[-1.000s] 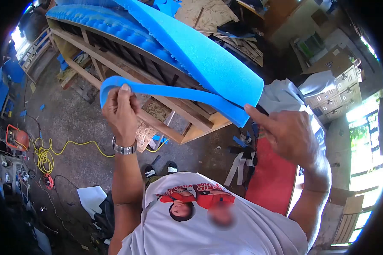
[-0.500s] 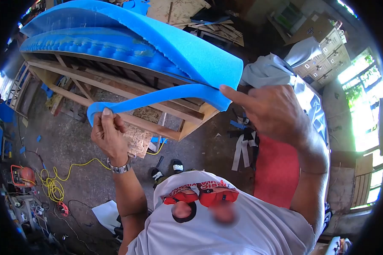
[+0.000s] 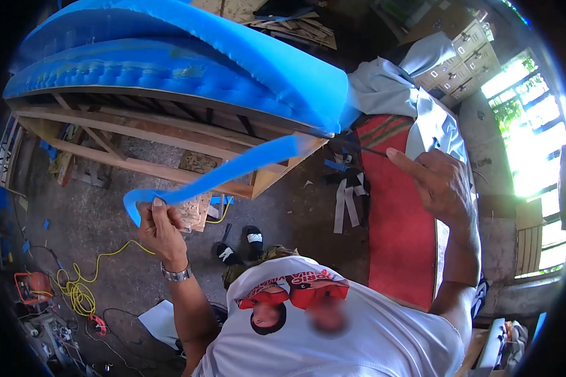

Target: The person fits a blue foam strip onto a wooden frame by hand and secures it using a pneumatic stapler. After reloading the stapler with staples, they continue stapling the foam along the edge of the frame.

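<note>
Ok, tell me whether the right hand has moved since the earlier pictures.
Yes. The right hand has moved away from the wooden frame, to the right of its right-hand end in the view.

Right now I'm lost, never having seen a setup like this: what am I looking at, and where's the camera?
There's no machine here, just a person's two bare hands. One camera, worn on the head, looks forward and down, so you see their own shirt below. The left hand pinches a blue foam strip, its far end blurred. The right hand holds a thin dark tool, perhaps a blade. Ahead, larger blue foam covers the top of a wooden frame. A yellow cord lies coiled on the floor.
</note>
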The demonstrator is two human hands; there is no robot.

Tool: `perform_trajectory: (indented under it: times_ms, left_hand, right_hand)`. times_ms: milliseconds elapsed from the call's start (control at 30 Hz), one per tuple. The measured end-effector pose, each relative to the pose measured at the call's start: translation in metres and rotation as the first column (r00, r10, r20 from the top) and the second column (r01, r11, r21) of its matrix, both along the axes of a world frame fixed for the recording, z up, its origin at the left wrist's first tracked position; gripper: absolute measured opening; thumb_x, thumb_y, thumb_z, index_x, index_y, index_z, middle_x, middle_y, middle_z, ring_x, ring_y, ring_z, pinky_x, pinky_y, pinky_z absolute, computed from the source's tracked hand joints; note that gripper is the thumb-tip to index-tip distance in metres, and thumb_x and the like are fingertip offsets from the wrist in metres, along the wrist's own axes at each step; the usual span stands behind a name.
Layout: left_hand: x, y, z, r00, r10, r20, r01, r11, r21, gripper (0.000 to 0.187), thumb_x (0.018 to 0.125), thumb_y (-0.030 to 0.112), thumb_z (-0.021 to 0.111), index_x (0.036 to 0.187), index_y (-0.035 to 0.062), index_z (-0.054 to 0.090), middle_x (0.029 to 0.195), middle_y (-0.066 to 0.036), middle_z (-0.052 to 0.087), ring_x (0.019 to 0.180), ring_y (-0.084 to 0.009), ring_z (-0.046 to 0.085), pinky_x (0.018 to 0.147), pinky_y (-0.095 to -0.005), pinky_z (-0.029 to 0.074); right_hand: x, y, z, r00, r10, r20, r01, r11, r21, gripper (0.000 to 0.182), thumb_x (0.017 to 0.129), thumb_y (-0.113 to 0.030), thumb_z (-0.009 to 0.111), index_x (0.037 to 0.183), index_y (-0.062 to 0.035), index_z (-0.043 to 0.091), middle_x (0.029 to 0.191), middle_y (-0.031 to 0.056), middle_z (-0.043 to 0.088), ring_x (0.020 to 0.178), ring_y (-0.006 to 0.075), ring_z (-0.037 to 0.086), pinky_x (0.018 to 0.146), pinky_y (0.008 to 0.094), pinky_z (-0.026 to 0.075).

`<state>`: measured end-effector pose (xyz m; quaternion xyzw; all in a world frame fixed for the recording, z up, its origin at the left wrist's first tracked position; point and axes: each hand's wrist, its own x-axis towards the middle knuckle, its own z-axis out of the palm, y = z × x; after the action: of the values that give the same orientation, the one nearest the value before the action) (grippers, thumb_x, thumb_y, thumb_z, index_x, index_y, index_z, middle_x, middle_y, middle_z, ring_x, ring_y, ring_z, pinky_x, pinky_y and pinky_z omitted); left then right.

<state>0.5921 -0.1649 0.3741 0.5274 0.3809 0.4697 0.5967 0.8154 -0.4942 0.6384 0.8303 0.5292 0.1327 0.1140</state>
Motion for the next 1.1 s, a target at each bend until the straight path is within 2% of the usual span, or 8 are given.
perform_trajectory:
  times_ms: [167, 267, 367, 467, 600, 800, 1000, 1100]
  left_hand:
    - [-0.052, 0.01, -0.176, 0.875, -0.268, -0.402, 0.173, 0.951, -0.258, 0.041, 0.105, 0.032, 0.057, 0.073, 0.0068, 0.052, 0.056, -0.003, 0.054, 0.04, -0.0127, 0.049, 0.04, -0.0295, 0.037]
    - [-0.117, -0.032, -0.274, 0.377, -0.501, -0.779, 0.351, 0.856, -0.38, 0.032, 0.1, 0.028, 0.059, 0.077, 0.0052, 0.061, 0.062, -0.013, 0.064, 0.045, -0.0261, 0.059, 0.044, -0.0395, 0.046]
    - [-0.158, -0.087, -0.33, 0.031, -0.723, -0.69, 0.313, 0.663, -0.68, 0.033, 0.099, 0.031, 0.06, 0.076, 0.0072, 0.06, 0.061, -0.011, 0.061, 0.044, -0.0233, 0.056, 0.044, -0.0378, 0.043]
    - [-0.165, -0.124, -0.349, -0.049, -0.846, -0.531, 0.128, 0.522, -0.843, 0.034, 0.098, 0.033, 0.061, 0.074, 0.0091, 0.06, 0.059, -0.008, 0.059, 0.044, -0.0205, 0.053, 0.043, -0.036, 0.04]
    - [-0.121, -0.159, -0.354, 0.033, -0.88, -0.474, 0.023, 0.475, -0.88, 0.035, 0.096, 0.037, 0.062, 0.072, 0.0117, 0.06, 0.058, -0.005, 0.056, 0.043, -0.0167, 0.049, 0.042, -0.0337, 0.036]
    - [0.112, -0.259, -0.327, 0.269, -0.906, -0.328, 0.317, 0.405, -0.858, 0.035, 0.096, 0.039, 0.061, 0.07, 0.0151, 0.059, 0.055, -0.001, 0.052, 0.04, -0.0135, 0.043, 0.04, -0.0315, 0.03]
    - [0.338, -0.431, -0.203, -0.062, -0.998, 0.033, 0.702, -0.067, -0.709, 0.026, 0.098, 0.029, 0.066, 0.081, 0.0104, 0.062, 0.066, 0.0, 0.056, 0.049, -0.009, 0.048, 0.041, -0.0268, 0.034]
    - [0.391, -0.502, -0.148, -0.333, -0.916, 0.225, 0.672, -0.398, -0.624, 0.026, 0.098, 0.033, 0.065, 0.086, 0.01, 0.066, 0.066, 0.001, 0.054, 0.052, -0.0075, 0.047, 0.044, -0.0229, 0.033]
  right_hand:
    - [0.016, -0.061, -0.06, 0.895, -0.024, -0.446, 0.18, 0.933, 0.311, 0.052, 0.087, 0.002, 0.066, 0.137, -0.0119, 0.067, 0.084, 0.011, 0.07, 0.073, 0.0232, 0.067, 0.071, 0.0356, 0.054]
    - [0.004, -0.088, -0.122, 0.582, -0.019, -0.813, 0.524, 0.773, 0.358, 0.046, 0.093, 0.0, 0.064, 0.138, -0.0066, 0.064, 0.087, 0.0133, 0.071, 0.076, 0.0212, 0.068, 0.076, 0.0327, 0.054]
    - [0.004, -0.137, -0.22, 0.287, 0.013, -0.958, 0.741, 0.631, 0.23, 0.037, 0.099, -0.003, 0.061, 0.136, 0.0028, 0.061, 0.088, 0.0088, 0.07, 0.08, 0.0141, 0.066, 0.076, 0.0301, 0.054]
    - [-0.003, -0.188, -0.32, 0.076, 0.055, -0.996, 0.88, 0.466, 0.093, 0.03, 0.103, -0.007, 0.058, 0.13, 0.0039, 0.062, 0.088, 0.0033, 0.068, 0.077, 0.0092, 0.061, 0.07, 0.0271, 0.052]
    - [0.002, -0.248, -0.382, -0.023, 0.035, -0.999, 0.874, 0.486, -0.003, 0.029, 0.102, -0.009, 0.059, 0.129, 0.003, 0.063, 0.086, 0.0015, 0.067, 0.075, 0.008, 0.059, 0.067, 0.0254, 0.05]
    - [0.05, -0.345, -0.393, -0.103, 0.214, -0.971, 0.977, 0.204, -0.059, 0.03, 0.104, -0.012, 0.06, 0.131, -0.0001, 0.064, 0.086, 0.0032, 0.068, 0.07, 0.0057, 0.055, 0.059, 0.0236, 0.044]
    - [0.082, -0.441, -0.425, 0.26, 0.24, -0.935, 0.948, -0.246, 0.2, 0.034, 0.105, -0.017, 0.061, 0.136, -0.0024, 0.06, 0.08, 0.0019, 0.064, 0.06, 0.004, 0.05, 0.051, 0.0211, 0.039]
    - [0.079, -0.477, -0.436, 0.251, 0.299, -0.921, 0.899, -0.426, 0.107, 0.032, 0.105, -0.016, 0.061, 0.134, -0.003, 0.06, 0.078, 0.0024, 0.064, 0.058, 0.0054, 0.053, 0.051, 0.0221, 0.044]
